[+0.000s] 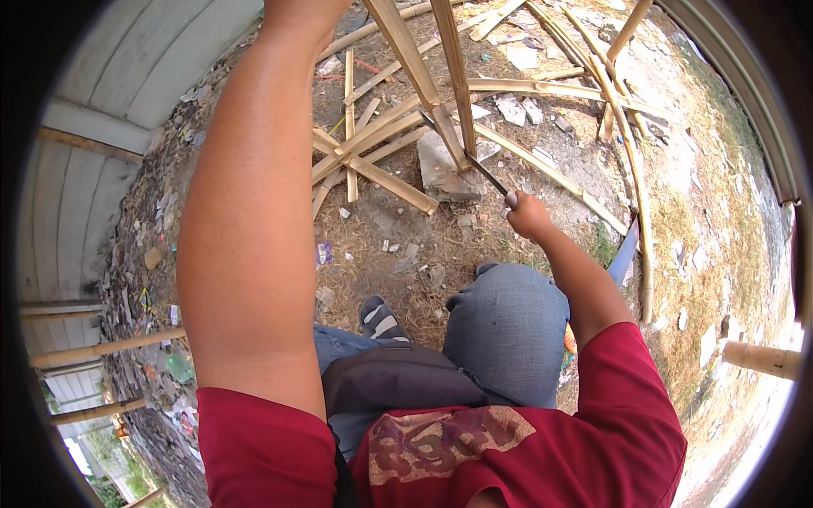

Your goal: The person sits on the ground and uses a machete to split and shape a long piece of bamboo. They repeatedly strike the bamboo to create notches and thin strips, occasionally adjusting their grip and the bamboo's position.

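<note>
My right hand (531, 218) is closed around the handle of a long dark blade (488, 176), probably a machete. The blade slants up and left to a split bamboo piece. Its left strip (408, 61) and right strip (456, 72) stand nearly upright, parted at the top and close together at their lower ends. Those ends rest on or just in front of a grey stone block (440, 169). My left arm reaches far forward, and only the base of my left hand (306, 10) shows at the top edge. Its fingers are out of the picture.
Split bamboo lengths (391, 184) lie crossed left of the block. A long curved bamboo pole (635, 161) and more strips lie at the right. Debris and dry grass cover the ground. A pale panel wall (127, 68) borders the left, and a bamboo end (762, 360) juts in at right.
</note>
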The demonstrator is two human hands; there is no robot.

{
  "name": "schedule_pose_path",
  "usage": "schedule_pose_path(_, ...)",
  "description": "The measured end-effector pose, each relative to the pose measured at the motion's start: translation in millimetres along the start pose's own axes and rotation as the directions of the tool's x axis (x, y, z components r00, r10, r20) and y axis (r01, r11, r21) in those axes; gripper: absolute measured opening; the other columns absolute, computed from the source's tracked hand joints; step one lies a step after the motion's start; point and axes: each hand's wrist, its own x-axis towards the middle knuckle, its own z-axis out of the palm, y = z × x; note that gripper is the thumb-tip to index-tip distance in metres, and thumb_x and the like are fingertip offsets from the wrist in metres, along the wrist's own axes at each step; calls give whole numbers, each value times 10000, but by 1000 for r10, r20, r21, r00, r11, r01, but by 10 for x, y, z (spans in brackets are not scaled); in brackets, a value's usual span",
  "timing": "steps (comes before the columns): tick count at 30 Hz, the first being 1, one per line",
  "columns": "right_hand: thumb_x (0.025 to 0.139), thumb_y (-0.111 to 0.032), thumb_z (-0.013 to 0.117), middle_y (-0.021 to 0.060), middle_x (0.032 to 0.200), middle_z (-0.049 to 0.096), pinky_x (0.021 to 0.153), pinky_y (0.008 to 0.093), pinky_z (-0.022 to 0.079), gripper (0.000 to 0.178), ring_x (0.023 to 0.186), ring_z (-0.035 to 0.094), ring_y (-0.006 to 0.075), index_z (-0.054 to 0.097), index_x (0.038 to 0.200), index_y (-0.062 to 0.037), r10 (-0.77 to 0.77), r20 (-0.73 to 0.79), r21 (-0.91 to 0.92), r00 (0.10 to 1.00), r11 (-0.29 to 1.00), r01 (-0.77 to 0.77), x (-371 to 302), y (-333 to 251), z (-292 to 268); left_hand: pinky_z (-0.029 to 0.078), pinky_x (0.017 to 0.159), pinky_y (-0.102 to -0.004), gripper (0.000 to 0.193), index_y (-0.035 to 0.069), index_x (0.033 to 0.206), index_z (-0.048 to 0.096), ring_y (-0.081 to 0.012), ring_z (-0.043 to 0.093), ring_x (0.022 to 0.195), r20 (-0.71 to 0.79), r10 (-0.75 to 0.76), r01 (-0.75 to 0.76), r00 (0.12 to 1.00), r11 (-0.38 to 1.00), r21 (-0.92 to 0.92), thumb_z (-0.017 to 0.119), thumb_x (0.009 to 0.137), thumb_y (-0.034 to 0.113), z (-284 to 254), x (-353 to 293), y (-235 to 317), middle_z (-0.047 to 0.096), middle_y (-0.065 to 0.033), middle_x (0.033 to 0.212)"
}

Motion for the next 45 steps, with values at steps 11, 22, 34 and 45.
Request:
schedule_pose_path(11, 781, -84, 697, 63, 709, 566, 531, 369, 450, 185, 557, 523, 175, 586, 929, -71, 104, 533, 673, 840, 550, -495, 7, 130, 18, 541, 703, -324, 222, 19, 1017, 603, -182, 649, 769, -36, 18, -21, 999, 995, -93, 525, 1044, 226, -319, -210, -78, 668, -80, 901)
schedule_pose_path(22, 813, -161, 621, 211, 1021, 695, 831, 472, 542, 281, 953, 680, 380, 650, 1065, -39, 92, 127, 15, 988, 995, -94, -351, -162, -335, 579, 860, -403, 304, -14, 1219, 550, -282, 700, 969, -128, 2, -31, 992, 974, -225, 571, 1021, 216, -1072, -606, -153, 681, -159, 1114)
schedule_pose_path(34, 884, -237, 634, 266, 920, 681, 797, 506, 514, 310, 894, 662, 448, 562, 1083, -11, -106, -143, 133, 984, 983, 125, -567, -134, -132, 587, 784, -366, 257, -36, 1162, 562, -248, 709, 930, -245, -9, -48, 969, 973, -226, 556, 1027, 183, -1151, -968, -3, 696, -152, 1059)
schedule_pose_path(45, 766, -176, 693, 194, 916, 692, 789, 424, 520, 334, 885, 688, 332, 633, 1047, -4, 93, 325, 281, 941, 941, -190, -492, 275, 65, 585, 835, -375, 309, -33, 1225, 523, -283, 699, 1009, -246, -35, -6, 969, 987, -162, 546, 1032, 208, -1206, -1051, 6, 668, -166, 1157)
